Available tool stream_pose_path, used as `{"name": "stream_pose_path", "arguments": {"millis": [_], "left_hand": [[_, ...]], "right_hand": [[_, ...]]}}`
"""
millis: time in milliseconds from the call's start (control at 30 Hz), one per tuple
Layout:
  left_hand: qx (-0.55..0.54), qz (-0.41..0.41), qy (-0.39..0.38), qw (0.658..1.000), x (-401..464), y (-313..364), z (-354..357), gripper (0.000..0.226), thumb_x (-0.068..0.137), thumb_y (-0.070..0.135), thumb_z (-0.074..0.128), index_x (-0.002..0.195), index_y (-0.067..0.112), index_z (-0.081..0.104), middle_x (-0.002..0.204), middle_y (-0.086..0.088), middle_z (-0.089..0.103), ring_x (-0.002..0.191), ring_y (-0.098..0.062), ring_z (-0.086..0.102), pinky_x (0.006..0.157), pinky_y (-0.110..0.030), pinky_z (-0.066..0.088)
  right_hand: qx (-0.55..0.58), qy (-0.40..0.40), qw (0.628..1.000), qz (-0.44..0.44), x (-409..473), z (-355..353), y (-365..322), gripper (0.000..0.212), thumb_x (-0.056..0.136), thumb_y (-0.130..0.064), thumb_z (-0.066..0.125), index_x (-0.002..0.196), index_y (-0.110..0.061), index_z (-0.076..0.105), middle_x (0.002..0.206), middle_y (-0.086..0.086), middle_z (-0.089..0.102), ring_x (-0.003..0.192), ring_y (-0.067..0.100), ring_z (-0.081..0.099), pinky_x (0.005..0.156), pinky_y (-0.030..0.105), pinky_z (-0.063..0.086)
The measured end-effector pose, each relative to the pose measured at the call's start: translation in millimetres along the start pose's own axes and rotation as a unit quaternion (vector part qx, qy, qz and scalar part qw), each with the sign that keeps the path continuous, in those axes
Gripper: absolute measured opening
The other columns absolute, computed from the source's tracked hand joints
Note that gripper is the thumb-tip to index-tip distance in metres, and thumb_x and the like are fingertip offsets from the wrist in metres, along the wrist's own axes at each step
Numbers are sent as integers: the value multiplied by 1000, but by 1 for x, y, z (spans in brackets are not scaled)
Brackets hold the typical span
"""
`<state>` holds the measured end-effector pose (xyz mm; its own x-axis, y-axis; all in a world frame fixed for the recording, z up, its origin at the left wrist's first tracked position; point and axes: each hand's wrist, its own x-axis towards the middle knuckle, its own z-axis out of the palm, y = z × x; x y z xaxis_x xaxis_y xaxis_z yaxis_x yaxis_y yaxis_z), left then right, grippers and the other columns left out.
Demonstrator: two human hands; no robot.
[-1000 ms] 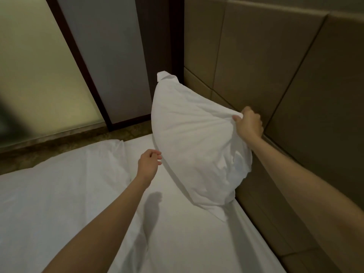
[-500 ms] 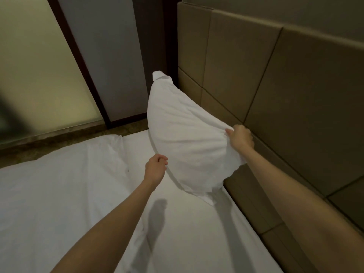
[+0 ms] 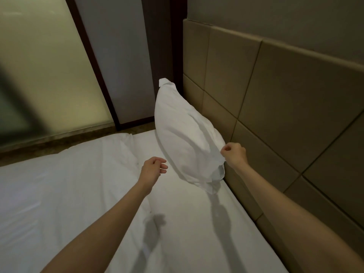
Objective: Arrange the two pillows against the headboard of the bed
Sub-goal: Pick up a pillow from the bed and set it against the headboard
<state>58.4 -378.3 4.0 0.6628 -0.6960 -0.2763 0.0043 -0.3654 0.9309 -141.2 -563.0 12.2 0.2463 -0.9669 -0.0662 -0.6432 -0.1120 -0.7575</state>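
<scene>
While propped on its lower edge against the headboard (image 3: 275,107), pillow (image 3: 183,138) noted standing tilted on the bed (image 3: 78,194), upper corner leaning toward the padded panels, lower corner sagging onto the sheet beside the headboard's base; only one pillow in view, second not visible. Right hand (image 3: 234,154) found at the pillow's near edge, fingers curled shut; cannot tell whether a pinch of the case is caught in that grip or merely touched. Left hand (image 3: 152,170) hovering just beside the pillow's front face, fingers loosely apart, holding nothing. Judged light, soft and readily deformed; loose case fabric creased and bunched at the lower end, likely to slip over the filling if pulled alone. Recommended hold: both side edges with filling gathered inside the grip, not the case corner alone. Risk assessed: pillow slumping forward onto the bed or sliding down if released at this tilt; squaring flat against the panels advised before letting go.
</scene>
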Motion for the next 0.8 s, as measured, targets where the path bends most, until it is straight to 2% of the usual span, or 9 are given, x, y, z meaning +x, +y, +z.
{"name": "stream_pose_path", "arguments": {"millis": [100, 233, 300, 567, 700, 800], "left_hand": [[-13, 7, 2, 1000, -24, 1, -19, 32, 95, 9, 33, 97, 10, 65, 83, -5, 66, 74, -17, 61, 68, -24, 47], [-33, 17, 17, 999, -62, 2, -49, 33, 97, 10, 32, 96, 11, 65, 85, -5, 66, 76, -16, 62, 67, -23, 47], [-48, 20, 25, 998, -83, 1, -67, 33, 97, 9, 33, 92, 13, 66, 85, -5, 67, 76, -16, 62, 67, -23, 47], [-58, 78, 23, 995, -174, -17, -137, 34, 94, 7, 35, 86, 15, 68, 80, -3, 67, 72, -14, 63, 65, -21, 46], [-38, 109, 8, 993, -211, -30, -163, 35, 93, 7, 35, 85, 16, 68, 77, -1, 67, 70, -13, 62, 67, -21, 46], [-31, 122, -2, 992, -233, -37, -174, 34, 92, 7, 36, 86, 16, 68, 75, -1, 68, 70, -13, 62, 69, -22, 46]], "right_hand": [[60, 2, 997, -37, -37, -1, -11, 10, 85, -6, 59, 81, -4, 69, 85, 10, 68, 82, 25, 63, 76, 39, 54], [134, -20, 989, -66, -99, 2, -36, 10, 83, -5, 59, 79, -6, 68, 74, 3, 66, 67, 16, 60, 56, 15, 48], [172, -27, 981, -81, -134, 5, -50, 10, 85, -4, 59, 79, -7, 66, 70, 1, 64, 62, 13, 58, 49, 9, 44], [292, -25, 952, -93, -276, 20, -71, 13, 84, -2, 60, 74, -9, 65, 64, 1, 64, 48, 0, 57, 48, 12, 45], [315, -7, 946, -71, -327, 19, -72, 15, 84, -5, 61, 73, -14, 65, 52, -8, 65, 48, 1, 57, 47, 12, 44], [323, -8, 945, -56, -356, 17, -71, 14, 85, -9, 62, 74, -16, 66, 54, -9, 66, 49, 2, 58, 47, 13, 44]]}}
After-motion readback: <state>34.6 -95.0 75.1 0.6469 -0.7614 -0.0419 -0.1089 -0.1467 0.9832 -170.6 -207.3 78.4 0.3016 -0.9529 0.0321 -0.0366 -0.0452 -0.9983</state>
